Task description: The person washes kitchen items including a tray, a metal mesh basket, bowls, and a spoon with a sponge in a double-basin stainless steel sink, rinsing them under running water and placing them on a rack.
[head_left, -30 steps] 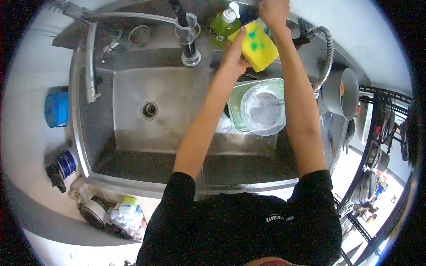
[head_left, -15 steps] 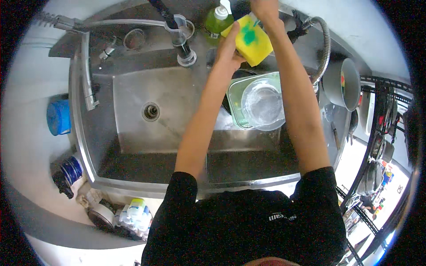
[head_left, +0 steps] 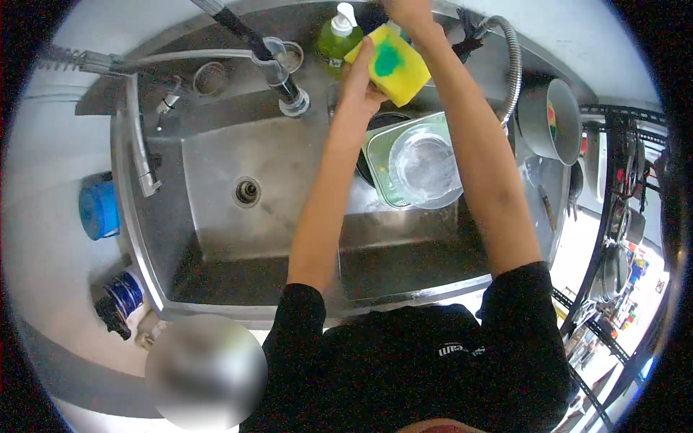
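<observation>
Left grip (head_left: 359, 81) pinching the yellow sponge (head_left: 390, 65), right grip (head_left: 410, 14) unclear near the soap bottle (head_left: 338, 40), so I'd keep the sponge flat under the pump.

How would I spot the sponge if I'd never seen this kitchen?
Find the steel sink, then look to its far rim, right of the green soap bottle. The left hand holds the sponge there: a yellow block with a green smear, the only yellow thing around.
</observation>
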Demonstrator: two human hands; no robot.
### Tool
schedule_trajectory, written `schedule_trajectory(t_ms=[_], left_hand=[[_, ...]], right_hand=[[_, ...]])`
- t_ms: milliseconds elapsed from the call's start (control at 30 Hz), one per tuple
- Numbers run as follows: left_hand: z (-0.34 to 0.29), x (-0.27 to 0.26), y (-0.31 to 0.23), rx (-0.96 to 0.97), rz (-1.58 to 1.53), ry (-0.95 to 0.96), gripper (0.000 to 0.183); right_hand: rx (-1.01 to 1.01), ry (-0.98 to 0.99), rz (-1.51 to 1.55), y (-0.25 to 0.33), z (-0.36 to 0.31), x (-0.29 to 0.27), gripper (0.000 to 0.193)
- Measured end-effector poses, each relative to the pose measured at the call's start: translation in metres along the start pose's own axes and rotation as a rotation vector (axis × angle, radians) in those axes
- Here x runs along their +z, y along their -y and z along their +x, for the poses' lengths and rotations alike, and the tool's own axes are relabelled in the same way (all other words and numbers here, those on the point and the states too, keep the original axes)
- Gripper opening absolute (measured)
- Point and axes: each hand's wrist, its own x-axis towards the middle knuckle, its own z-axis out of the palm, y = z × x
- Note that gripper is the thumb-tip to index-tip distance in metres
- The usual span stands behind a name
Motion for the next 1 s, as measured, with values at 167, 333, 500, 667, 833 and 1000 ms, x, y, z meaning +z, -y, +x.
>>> schedule_trajectory(t_ms=[167, 333, 500, 667, 833, 1000], left_hand=[[-0.001, 0.002, 0.006, 0.034, 0.021, -0.008, 0.04], [-0.019, 0.008, 0.006, 0.054, 0.03, 0.0, 0.039], [-0.065, -0.004, 0.026, 0.009, 0.041, -0.048, 0.049], [-0.103, -0.062, 0.074, 0.061, 0.061, -0.18, 0.046], [-0.111, -0.072, 0.108, -0.063, 0.179, -0.309, 0.038], [-0.108, -0.025, 0.14, -0.097, 0.502, -0.077, 0.037]], right_hand=[[-0.035, -0.071, -0.027, 0.008, -0.011, -0.001, 0.016], [0.044, 0.067, 0.044, 0.012, -0.004, -0.008, 0.015], [-0.248, -0.115, -0.215, 0.025, -0.005, -0.034, 0.019], [-0.403, -0.036, 0.082, 0.078, -0.124, -0.054, 0.013], [0.148, 0.003, 0.404, 0.018, -0.297, -0.081, 0.017], [1.135, 0.149, 1.159, -0.084, -0.344, -0.094, 0.038]])
